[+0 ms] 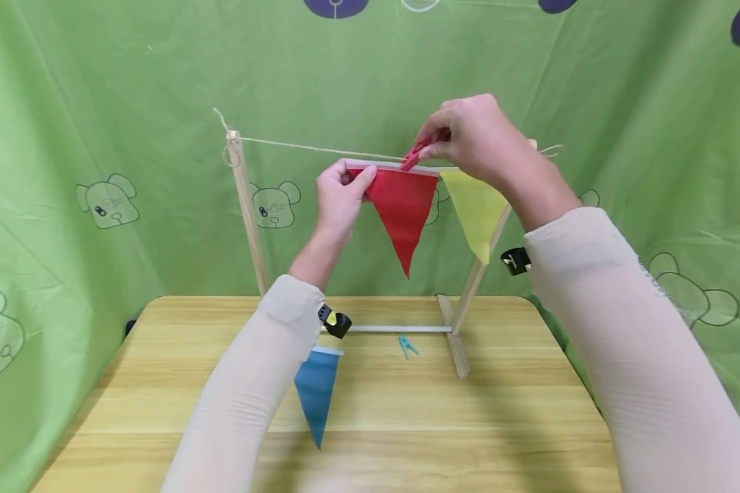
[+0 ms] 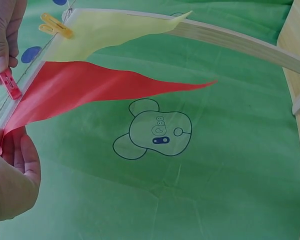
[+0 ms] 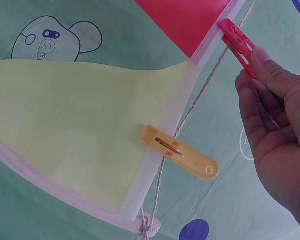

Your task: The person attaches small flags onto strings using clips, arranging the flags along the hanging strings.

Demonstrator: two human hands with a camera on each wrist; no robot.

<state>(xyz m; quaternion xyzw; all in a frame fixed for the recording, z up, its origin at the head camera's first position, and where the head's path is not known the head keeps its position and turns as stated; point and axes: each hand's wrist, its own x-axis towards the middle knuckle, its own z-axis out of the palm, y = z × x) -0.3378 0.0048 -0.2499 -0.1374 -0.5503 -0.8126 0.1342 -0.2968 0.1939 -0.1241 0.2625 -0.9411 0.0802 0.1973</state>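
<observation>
Centre of frame: left hand (image 1: 340, 195) pinching the red flag (image 1: 402, 209) corner up at the string (image 1: 308, 148). Right hand (image 1: 477, 140) squeezing a red peg (image 1: 414, 155) onto its top edge. Yellow flag (image 1: 477, 209) just right, pegged.

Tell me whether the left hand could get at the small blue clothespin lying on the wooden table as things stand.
Probably yes, but not freely: the left hand pinches the red triangular cloth flag at the string, so it must let go first. The small blue plastic clothespin lies in the open on the wooden table, by the frame's base, with nothing covering it.
</observation>
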